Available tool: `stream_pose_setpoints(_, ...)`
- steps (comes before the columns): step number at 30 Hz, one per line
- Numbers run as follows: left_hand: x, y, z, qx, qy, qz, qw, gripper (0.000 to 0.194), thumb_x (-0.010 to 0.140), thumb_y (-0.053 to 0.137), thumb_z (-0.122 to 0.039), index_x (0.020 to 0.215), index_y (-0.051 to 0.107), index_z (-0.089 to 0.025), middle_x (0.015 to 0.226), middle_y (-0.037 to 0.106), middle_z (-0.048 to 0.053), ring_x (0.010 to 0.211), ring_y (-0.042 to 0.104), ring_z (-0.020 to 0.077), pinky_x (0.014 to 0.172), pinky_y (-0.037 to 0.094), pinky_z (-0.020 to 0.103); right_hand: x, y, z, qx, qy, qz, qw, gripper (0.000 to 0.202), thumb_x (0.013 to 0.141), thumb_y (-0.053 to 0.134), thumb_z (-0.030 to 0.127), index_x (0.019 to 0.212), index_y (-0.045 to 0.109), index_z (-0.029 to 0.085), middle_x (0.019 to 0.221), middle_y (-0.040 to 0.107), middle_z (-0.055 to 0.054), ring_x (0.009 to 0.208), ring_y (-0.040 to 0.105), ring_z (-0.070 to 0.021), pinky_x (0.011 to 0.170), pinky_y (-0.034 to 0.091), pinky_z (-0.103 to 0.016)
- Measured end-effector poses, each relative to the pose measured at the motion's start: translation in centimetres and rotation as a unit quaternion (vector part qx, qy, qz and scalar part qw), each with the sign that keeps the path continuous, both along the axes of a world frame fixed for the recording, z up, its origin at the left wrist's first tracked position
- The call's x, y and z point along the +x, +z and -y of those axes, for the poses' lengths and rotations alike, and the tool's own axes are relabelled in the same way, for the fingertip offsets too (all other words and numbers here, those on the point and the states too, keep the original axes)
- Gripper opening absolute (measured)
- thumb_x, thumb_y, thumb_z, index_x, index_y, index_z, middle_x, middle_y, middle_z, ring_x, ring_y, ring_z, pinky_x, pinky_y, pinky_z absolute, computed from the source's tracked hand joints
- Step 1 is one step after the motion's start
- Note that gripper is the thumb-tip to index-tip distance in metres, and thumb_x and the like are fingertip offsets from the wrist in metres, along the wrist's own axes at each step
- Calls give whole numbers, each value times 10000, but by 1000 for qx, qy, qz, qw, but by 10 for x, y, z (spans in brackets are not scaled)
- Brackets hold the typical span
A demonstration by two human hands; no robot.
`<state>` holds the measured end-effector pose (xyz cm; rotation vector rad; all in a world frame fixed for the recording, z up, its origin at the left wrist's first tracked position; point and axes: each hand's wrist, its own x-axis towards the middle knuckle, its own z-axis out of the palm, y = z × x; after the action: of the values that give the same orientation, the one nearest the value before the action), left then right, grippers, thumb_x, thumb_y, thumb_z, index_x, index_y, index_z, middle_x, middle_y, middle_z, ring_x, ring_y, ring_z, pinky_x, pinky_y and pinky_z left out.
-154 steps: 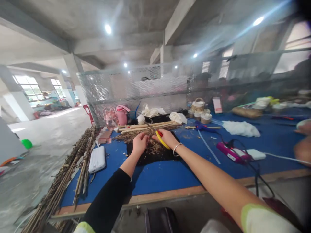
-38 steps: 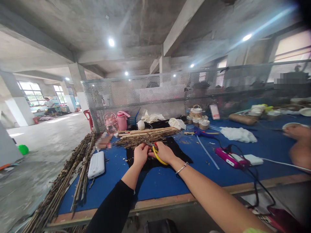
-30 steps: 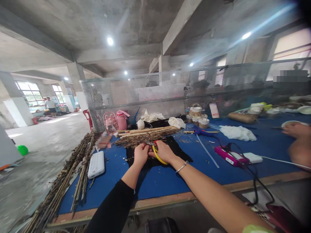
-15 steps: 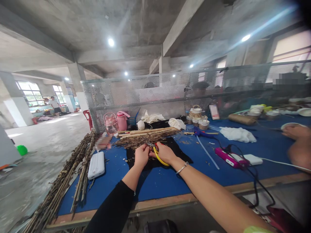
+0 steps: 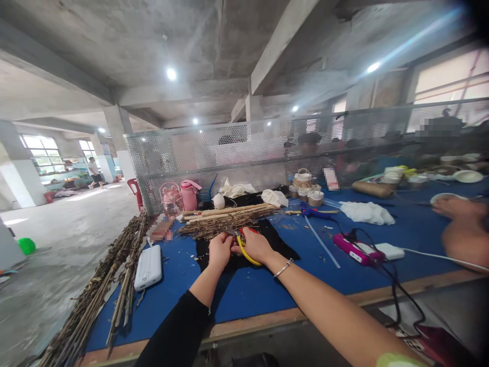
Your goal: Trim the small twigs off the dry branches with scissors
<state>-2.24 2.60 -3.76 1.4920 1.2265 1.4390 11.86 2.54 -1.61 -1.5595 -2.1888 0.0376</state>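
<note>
Yellow-and-red handled pliers (image 5: 247, 253) are gripped in my right hand (image 5: 256, 247), their metal jaws pointing up and left toward my left hand. My left hand (image 5: 220, 251) is closed in a pinch beside the jaws; whatever lies between its fingers is too small to make out. Both hands are close together over a black cloth (image 5: 280, 243) on the blue table (image 5: 255, 295). Just beyond them lies a pile of thin brown twigs (image 5: 206, 227), with thicker pale sticks (image 5: 233, 210) behind it.
Bundled dry stalks (image 5: 110, 270) and a white power bank (image 5: 148, 267) lie at the left. At the right are a glue gun (image 5: 315, 211), a magenta power strip (image 5: 355, 250) with cables, white plastic (image 5: 367, 212) and another person's hand (image 5: 454, 206). A perforated metal screen (image 5: 214, 153) stands behind.
The whole view has shifted slightly, with table items now a little farther left. My right hand still holds the pliers, and both hands stay close together over the cloth.
</note>
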Motion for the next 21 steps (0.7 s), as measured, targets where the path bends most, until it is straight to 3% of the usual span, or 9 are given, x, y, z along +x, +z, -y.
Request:
stream_pose_setpoints(4,1,-2,-1,2,-12,7,1000,195,729,503,-253,808,639,-137,723,672,54,647,608,154,603,462,237,0,0,1,29,13,-1,999,530,679,543,630,921,456,167,934,603,-117,882,591,-246,653,368,-278)
stream_pose_setpoints(21,-1,8,6,9,13,-6,1000,211,737,474,-252,806,648,-154,728,670,35,616,589,129,556,439,206,-2,-2,-3,-18,-30,22,999,620,659,459,731,931,489,174,878,640,-124,827,618,-263,651,385,-285)
